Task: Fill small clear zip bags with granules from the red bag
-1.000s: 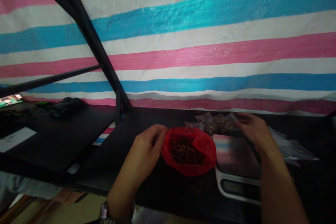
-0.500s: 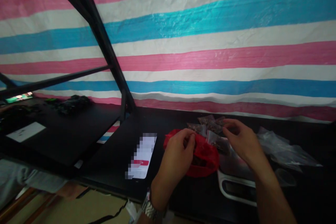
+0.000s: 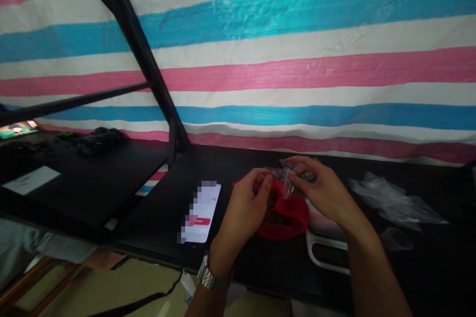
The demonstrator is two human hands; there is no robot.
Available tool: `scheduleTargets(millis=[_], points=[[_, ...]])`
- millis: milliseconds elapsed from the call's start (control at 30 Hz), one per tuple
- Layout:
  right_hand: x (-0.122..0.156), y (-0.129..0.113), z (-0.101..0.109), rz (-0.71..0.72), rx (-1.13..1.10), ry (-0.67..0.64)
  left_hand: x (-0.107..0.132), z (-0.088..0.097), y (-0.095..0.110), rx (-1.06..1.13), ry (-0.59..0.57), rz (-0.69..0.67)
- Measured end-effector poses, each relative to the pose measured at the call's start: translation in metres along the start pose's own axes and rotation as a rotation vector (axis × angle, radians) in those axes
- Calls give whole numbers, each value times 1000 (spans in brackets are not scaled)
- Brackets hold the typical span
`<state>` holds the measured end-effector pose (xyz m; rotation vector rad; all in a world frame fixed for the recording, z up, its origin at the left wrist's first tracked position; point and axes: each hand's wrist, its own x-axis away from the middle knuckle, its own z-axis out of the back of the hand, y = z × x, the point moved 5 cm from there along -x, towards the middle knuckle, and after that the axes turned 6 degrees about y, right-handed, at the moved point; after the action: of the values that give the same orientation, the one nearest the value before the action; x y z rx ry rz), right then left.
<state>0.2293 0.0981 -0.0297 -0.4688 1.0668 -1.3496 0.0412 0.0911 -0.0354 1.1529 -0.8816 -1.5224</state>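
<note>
A red plastic bag lies open on the black table, with dark brown bits inside. Over its left side is my left hand, thumb and fingers closed together; whatever they hold is hidden. My right hand pinches a small clear zip bag above the red bag, close to the left fingertips. Behind the hands lie small filled bags, partly covered by the right hand. Below the right wrist sits a white kitchen scale, its right part hidden by the forearm.
Flat clear plastic bags lie to the right, beside a clear round cup or lid. A phone rests at left. A black metal frame rises behind, before a striped sheet. Part of another person shows at lower left.
My right hand has moved left from beside the filled bags to above the red bag, now with the zip bag in its fingers. The left hand stays over the red bag.
</note>
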Motion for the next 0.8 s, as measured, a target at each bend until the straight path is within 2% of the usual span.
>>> scheduleTargets(millis=[100,200,333,433,600,700,800], points=[[8,-30,-3,91,-51,-12,1,-4,5,160,-68,9],[12,-43,-8,125,-46,26,1,2,8,231,-70,28],[11,-43,-11,120,-29,51,2,11,7,227,-107,69],[11,-40,-12,133,-28,58,4,14,8,197,-126,42],[14,-44,-12,185,-90,105,2,12,3,221,-123,38],[17,-50,-13,164,-130,152,-3,13,-2,302,-47,75],[20,-51,-23,69,-192,43,-6,13,-5,369,4,111]])
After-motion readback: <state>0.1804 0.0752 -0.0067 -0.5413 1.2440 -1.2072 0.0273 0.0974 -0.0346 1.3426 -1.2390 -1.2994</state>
